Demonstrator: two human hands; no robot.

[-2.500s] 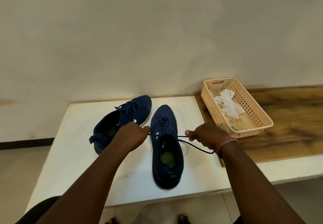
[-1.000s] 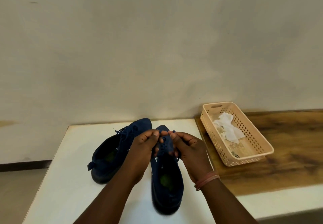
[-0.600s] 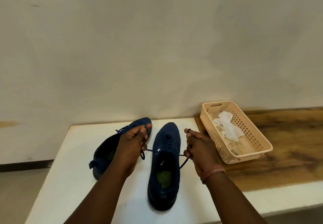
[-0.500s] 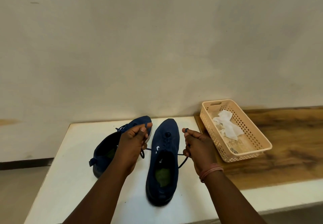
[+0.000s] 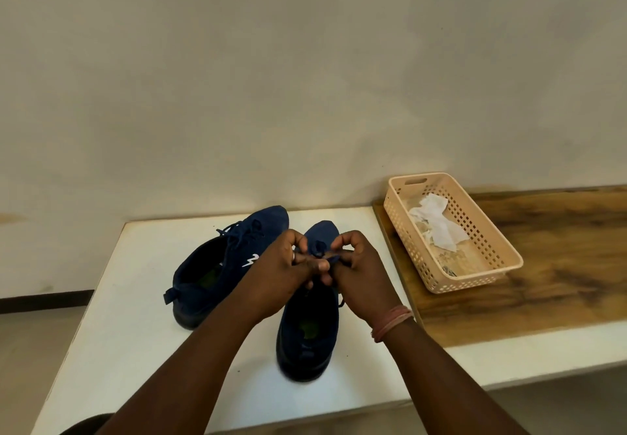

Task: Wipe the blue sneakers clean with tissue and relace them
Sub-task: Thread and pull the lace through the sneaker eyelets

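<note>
Both hands, the left hand (image 5: 283, 273) and right hand (image 5: 358, 270), pinch the lace (image 5: 327, 258) together above the right-side sneaker (image 5: 310, 326) to knot it.

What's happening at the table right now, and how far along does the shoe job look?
Both hands, left hand and right hand, pinch the lace above the nearer sneaker on the white table, apparently tying it. The other sneaker lies beside it, already laced. Crumpled tissue sits in the basket, suggesting wiping is done.

bare forearms, pink bands (image 5: 392, 322) on right wrist
</note>
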